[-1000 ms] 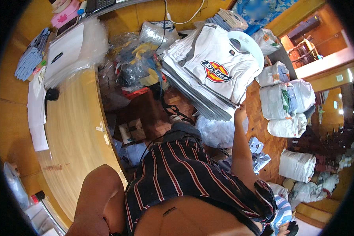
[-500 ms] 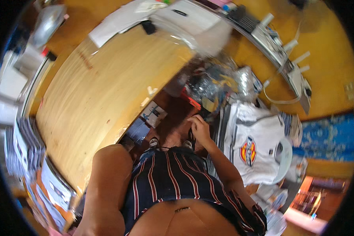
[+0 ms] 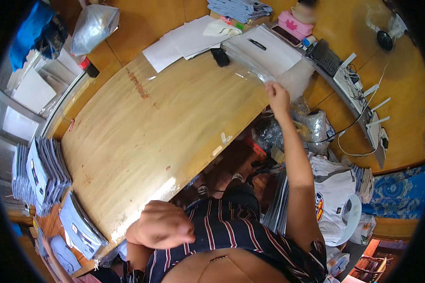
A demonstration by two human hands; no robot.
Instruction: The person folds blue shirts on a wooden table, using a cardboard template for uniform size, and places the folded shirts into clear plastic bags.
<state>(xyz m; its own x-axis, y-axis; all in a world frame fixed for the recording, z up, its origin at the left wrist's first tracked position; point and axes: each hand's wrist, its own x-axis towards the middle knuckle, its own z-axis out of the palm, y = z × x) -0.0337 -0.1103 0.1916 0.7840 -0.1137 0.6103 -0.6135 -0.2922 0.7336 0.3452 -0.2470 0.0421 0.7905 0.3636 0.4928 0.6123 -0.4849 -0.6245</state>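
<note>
My right hand (image 3: 278, 100) reaches out over the far right corner of the wooden table (image 3: 146, 127). Its fingers are pinched together at the near edge of a pile of clear plastic bags (image 3: 292, 78). Close to my body, above the table's near edge, my left hand (image 3: 161, 227) is curled and slightly blurred; whatever its fingers may hold is hidden. Behind the plastic lies white paper (image 3: 274, 51) with a black pen (image 3: 257, 44) on it. A small black object (image 3: 220, 57) sits beside the paper.
Folded grey-blue garments (image 3: 42, 174) are stacked at the left, with a bagged garment (image 3: 80, 226) nearer. White shirts (image 3: 333, 188) are piled at my right. Routers and cables (image 3: 356, 85) line a shelf. Another person's arm (image 3: 56, 259) shows at lower left.
My right hand has moved from low beside the table up and forward to the plastic. My left hand has come into view in front of my body. The head view has shifted.
</note>
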